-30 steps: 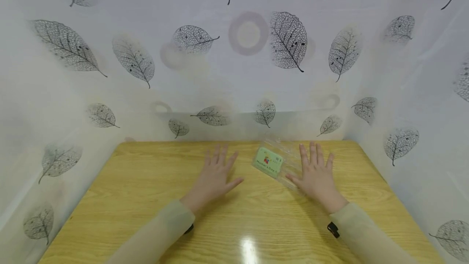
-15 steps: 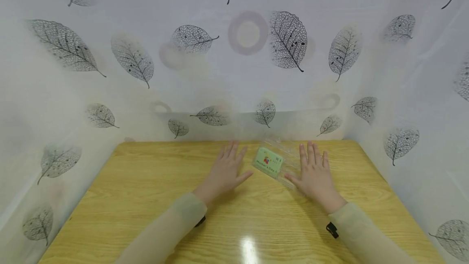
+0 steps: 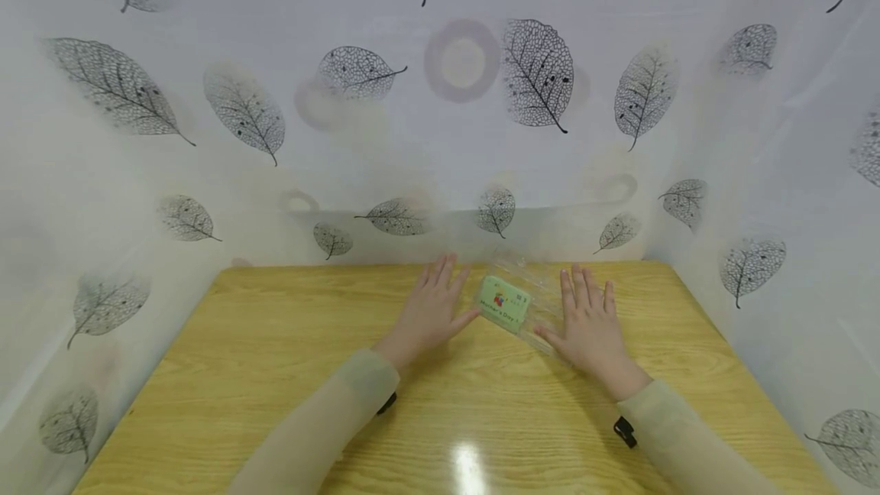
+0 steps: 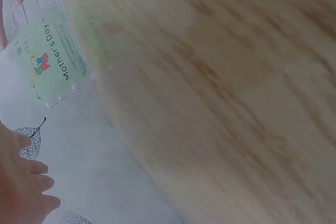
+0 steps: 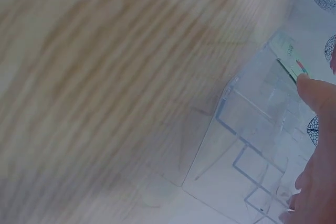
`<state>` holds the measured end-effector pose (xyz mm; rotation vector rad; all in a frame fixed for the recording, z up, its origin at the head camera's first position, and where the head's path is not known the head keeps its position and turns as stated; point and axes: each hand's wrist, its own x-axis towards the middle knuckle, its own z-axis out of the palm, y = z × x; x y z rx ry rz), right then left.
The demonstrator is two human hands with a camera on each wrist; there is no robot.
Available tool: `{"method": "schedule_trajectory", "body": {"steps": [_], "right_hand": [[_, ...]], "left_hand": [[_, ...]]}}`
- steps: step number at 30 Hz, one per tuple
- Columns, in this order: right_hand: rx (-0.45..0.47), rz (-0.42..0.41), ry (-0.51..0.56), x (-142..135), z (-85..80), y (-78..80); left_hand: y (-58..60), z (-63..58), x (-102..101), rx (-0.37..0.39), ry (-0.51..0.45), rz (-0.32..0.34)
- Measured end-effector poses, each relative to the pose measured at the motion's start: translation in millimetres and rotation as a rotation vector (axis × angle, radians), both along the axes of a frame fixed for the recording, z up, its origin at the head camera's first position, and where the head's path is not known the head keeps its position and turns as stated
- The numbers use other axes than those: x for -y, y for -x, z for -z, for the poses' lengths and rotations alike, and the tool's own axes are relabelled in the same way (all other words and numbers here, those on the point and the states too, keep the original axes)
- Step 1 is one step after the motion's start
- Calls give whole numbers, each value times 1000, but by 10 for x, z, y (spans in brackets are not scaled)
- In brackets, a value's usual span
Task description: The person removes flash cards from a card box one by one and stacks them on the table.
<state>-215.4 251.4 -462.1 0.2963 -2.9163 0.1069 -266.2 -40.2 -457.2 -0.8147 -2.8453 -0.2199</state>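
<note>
On the wooden table lies a clear plastic box, set at a slant, with see-through compartments visible in the right wrist view. A light green card printed "Mother's Day" shows at its left end. My right hand, fingers spread straight, is at the box's right side with the thumb over its clear part. My left hand is just left of the box, fingers extended. Its thumb tip reaches the card end; whether it touches, I cannot tell. The left wrist view shows the card beyond the left fingers.
The yellow wood-grain table ends at a back edge close behind the box. A pale curtain with dark leaf prints stands behind and on both sides. A dark strap piece shows at the right cuff.
My left hand has moved right and slightly forward, from well away on the table up to the box's left end. The right hand and the box have stayed nearly still.
</note>
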Motion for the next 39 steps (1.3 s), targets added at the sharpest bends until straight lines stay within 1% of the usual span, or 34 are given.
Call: {"method": "schedule_trajectory", "body": {"steps": [4, 10, 16, 22, 28, 34, 39], "right_hand": [[0, -23, -15, 1, 11, 24], [-7, -69, -24, 27, 36, 54], [-48, -128, -23, 83, 27, 74], [-34, -162, -30, 128, 28, 91], [-11, -195, -28, 178, 25, 116], [-33, -232, -35, 221, 40, 131], [-47, -268, -31, 249, 45, 144]], "left_hand": [[22, -4, -15, 5, 18, 2], [33, 3, -27, -2, 18, 28], [44, -6, -25, -10, 16, 46], [49, -4, 13, 2, 22, 57], [49, -6, 64, -11, 25, 52], [56, -21, 108, -9, 41, 44], [79, -7, 131, -10, 58, 34]]}}
